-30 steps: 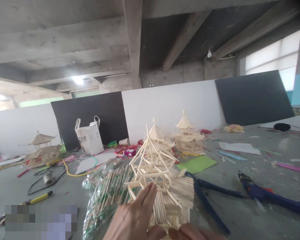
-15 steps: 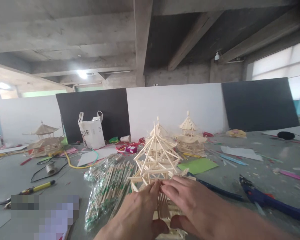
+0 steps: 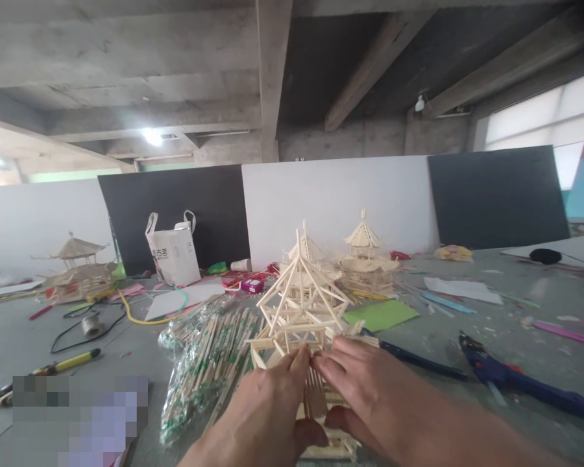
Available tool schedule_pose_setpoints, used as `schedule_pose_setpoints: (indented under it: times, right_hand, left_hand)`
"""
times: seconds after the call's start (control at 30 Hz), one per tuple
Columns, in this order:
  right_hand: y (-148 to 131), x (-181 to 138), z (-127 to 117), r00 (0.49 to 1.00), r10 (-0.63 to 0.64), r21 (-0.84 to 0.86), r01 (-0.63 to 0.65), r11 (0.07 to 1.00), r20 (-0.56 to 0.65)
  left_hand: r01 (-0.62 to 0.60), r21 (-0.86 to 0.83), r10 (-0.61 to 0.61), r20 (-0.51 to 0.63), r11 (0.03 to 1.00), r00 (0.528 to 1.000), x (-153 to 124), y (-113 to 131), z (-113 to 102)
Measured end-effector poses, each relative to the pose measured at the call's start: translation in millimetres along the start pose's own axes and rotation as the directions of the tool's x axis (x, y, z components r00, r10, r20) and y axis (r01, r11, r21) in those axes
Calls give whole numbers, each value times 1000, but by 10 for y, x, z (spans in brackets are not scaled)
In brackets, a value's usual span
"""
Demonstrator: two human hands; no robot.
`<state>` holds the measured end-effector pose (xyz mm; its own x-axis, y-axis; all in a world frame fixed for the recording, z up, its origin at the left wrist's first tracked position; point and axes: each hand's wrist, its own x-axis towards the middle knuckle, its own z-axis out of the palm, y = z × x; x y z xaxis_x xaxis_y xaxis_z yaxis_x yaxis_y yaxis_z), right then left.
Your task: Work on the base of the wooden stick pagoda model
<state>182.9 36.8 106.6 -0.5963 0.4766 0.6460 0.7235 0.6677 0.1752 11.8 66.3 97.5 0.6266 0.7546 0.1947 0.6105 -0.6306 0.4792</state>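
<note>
- Both hands are wrapped round a pale wooden-stick pagoda model [image 3: 304, 324] standing on the grey concrete floor [image 3: 467, 350], near the lower middle of the view.
- Left hand [image 3: 267, 415]: fingers laid over the model's lower roof, thumb tucked under its near edge, so it grasps the model.
- Right hand [image 3: 365, 395]: fingers spread across the same roof from the other side, thumb below, also gripping; its fingertips almost meet those of the left hand.
- The model's open spire of sticks rises above the hands, upright.
- Just beside the model, on the left, lies a clear plastic bag of wooden sticks with green tips [image 3: 207, 363].
- To the right lie blue-handled long cutters [image 3: 516, 379].
- Behind stand two finished stick pagodas [image 3: 365, 256], a flat green paper sheet [image 3: 382, 314] and a white tote bag [image 3: 172, 253].
</note>
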Motion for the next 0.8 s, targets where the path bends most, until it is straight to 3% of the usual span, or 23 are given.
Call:
schedule_pose_setpoints:
  times: [0.13, 0.33, 0.43, 0.67, 0.8]
  right_hand:
    - [3, -3, 6, 998, 4, -22, -3, 1000, 61]
    - [53, 20, 128, 953, 52, 62, -74, 995, 299]
    - [48, -7, 119, 963, 31, 61, -50, 997, 269]
    - [3, -68, -34, 998, 15, -29, -13, 999, 62]
    - [-46, -311, -162, 995, -95, -124, 96, 988, 15]
  left_hand:
    - [-4, 31, 4, 9, 1000, 1000, 15, 4, 9]
    - [-66, 104, 68, -15, 992, 998, 1, 16, 9]
    - [-83, 110, 86, -16, 990, 996, -11, 10, 7]
    - [-59, 130, 61, -14, 990, 998, -32, -71, 49]
    - [-56, 182, 67, -55, 982, 996, -90, -99, 18]
